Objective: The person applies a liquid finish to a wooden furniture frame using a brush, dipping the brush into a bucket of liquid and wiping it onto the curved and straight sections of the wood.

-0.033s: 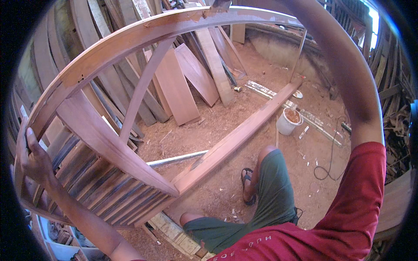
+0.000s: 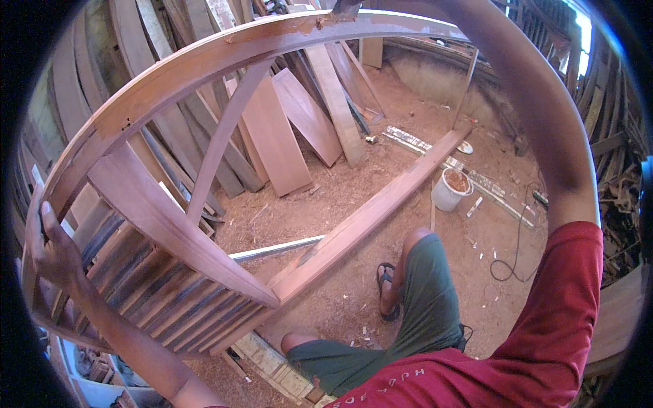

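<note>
Wooden arched louvred frame (image 2: 204,224) held tilted above the sawdust floor (image 2: 354,197) | no shift versus prior frame | left hand (image 2: 58,255) clenched on frame's left edge | right hand out of view overhead, grip unknowable | hold steady.

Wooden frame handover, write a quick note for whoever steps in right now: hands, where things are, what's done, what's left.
Left hand: gripping the frame's outer edge beside the slats.
Right hand: out of view; the arm reaches up along the right side toward the frame's top.
Wooden frame: held up and tilted over the sawdust floor, its long rail running down to the slatted corner.
White bucket and planks are beyond it.
Done: frame lifted, slats fitted.
Left: frame not yet set down.
</note>
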{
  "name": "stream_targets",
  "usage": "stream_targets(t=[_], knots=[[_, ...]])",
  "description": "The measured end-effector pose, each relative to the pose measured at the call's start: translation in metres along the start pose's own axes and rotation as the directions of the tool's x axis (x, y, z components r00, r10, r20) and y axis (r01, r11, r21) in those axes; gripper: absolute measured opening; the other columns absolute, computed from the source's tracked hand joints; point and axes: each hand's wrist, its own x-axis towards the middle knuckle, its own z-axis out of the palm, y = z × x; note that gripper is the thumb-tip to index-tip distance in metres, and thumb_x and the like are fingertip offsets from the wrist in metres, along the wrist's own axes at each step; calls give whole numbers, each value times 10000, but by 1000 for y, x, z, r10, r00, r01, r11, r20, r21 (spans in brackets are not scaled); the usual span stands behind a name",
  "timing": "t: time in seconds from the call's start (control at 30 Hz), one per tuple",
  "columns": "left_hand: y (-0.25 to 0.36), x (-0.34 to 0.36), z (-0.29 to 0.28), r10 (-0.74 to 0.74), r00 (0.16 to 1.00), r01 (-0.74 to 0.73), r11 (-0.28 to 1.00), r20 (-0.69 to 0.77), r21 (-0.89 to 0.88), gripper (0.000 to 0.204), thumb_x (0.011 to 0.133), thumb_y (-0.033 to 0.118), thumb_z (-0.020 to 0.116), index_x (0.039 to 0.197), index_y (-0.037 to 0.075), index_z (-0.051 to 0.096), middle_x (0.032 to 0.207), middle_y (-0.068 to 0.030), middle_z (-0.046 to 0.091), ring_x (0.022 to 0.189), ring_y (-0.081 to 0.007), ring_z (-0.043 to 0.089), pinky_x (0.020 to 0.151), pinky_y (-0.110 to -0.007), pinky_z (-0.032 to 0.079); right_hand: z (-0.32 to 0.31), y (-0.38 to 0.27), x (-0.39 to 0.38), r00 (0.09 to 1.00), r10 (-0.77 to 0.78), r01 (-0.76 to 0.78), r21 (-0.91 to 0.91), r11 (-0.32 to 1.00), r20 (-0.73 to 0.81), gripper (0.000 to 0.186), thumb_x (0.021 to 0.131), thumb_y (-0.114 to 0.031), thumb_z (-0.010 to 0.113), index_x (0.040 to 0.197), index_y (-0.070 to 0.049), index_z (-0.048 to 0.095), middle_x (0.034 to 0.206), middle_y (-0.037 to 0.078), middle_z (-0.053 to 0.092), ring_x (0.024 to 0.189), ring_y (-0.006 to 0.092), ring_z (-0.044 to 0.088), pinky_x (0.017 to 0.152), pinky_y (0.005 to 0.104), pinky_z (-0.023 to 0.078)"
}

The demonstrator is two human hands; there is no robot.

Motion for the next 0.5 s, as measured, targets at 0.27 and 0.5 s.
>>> stream_targets(t=[0.27,0.5], knots=[[3,0,0,20,1000,-20,1000,19,-7,367,1029,217,477,1284,33,667,1288,-108,679,1190,-239,629,1046,-336,452,-6,2,-17,999,39,-42,90,995,32,307,761,-422,767,724,-122,716,856,57,660,935,267,647,851,429,465],[11,-4,3,-59,998,58,998,16,38,366,1031,219,474,1297,50,661,1295,-99,676,1195,-235,627,1043,-330,454,18,16,-18,995,55,-57,26,998,86,293,754,-402,783,760,-113,735,823,85,668,915,274,658,872,442,449]])
